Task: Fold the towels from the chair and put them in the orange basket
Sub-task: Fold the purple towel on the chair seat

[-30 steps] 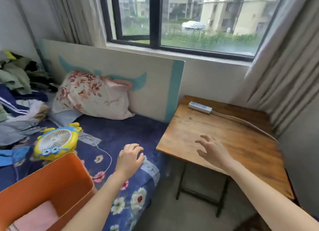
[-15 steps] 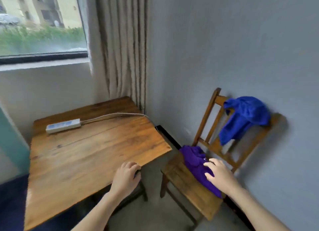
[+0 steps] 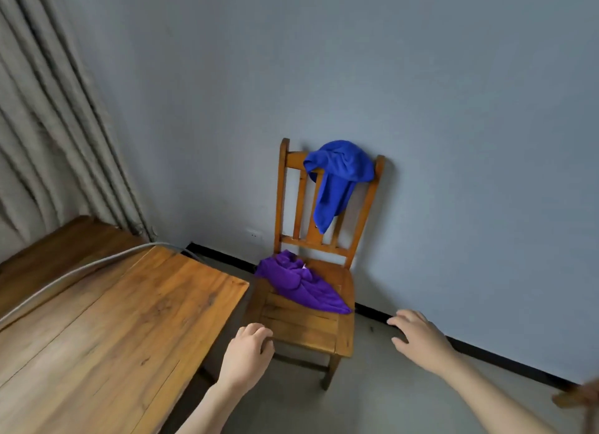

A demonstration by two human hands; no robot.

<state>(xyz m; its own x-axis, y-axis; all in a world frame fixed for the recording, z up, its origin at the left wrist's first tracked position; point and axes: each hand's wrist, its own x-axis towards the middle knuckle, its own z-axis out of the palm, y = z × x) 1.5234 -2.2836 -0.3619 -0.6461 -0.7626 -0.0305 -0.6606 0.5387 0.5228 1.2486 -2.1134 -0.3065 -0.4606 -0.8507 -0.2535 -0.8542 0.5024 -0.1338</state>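
The plain royal-blue towel (image 3: 337, 177) and the plain deep-purple towel (image 3: 301, 284) are on an orange-brown wooden chair (image 3: 308, 330). At 8 o'clock, the table (image 3: 113, 330) is honey-brown with dark grain streaks and is crossed by a pale grey cable (image 3: 81, 268). The beige-grey curtain (image 3: 48, 125) is at 10 o'clock. The wall (image 3: 453, 109) is flat blue-grey, the skirting (image 3: 486, 352) black and the floor (image 3: 372, 401) dull grey.

A: Status, left hand (image 3: 249, 352)?
B: Bare forearm extends forward from below. Back of hand up, fingers loosely curled, holding nothing.
A: And right hand (image 3: 421, 339)?
B: Arm stretched in from lower right. Palm down, fingers spread, relaxed, empty. Hands well apart.
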